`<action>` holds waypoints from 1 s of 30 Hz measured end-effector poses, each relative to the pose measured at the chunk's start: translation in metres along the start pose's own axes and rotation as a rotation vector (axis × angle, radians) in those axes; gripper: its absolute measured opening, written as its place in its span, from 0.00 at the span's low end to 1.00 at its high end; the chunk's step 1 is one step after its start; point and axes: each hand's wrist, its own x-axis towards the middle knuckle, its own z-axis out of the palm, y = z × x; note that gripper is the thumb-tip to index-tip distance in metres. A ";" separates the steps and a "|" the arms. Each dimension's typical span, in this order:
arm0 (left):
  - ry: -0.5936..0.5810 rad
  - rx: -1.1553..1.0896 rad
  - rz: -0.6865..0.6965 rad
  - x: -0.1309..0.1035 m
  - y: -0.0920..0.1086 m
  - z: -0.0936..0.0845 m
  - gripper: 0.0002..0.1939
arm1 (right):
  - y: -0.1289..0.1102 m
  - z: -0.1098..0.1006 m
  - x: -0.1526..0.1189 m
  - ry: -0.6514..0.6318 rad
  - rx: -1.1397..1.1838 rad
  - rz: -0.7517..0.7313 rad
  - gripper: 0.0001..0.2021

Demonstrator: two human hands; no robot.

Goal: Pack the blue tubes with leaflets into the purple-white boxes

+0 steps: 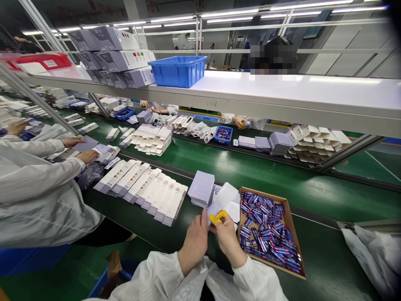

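Both hands meet over the dark green bench at a small lavender booklet (212,210). My left hand (194,239) grips its left side, fingers together. My right hand (228,238), with yellow finger covers on its fingertips, pinches the booklet from the right. Just beyond lies a stack of lavender booklets (202,187). White folded leaflets (228,195) are spread beside that stack. To the right is an open cardboard tray (293,228) full of small wrapped batteries (266,225). A row of white and lavender cartons (145,188) lies to the left.
A shelf (282,94) spans above the bench, bearing a blue bin (178,72) and stacked boxes (115,56). Across the green conveyor (219,161) are more cartons (316,142) and a blue battery bin (223,134). A co-worker's sleeves (34,156) reach in from the left.
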 end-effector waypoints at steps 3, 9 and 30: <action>-0.008 0.039 -0.008 0.004 0.001 0.010 0.27 | 0.005 -0.001 0.002 0.020 -0.081 -0.083 0.16; 0.007 -0.104 -0.002 0.005 0.003 0.009 0.26 | 0.010 -0.005 0.008 -0.030 -0.254 -0.238 0.14; 0.310 0.153 -0.614 0.060 -0.115 0.031 0.22 | -0.002 -0.030 0.016 0.161 0.061 -0.213 0.20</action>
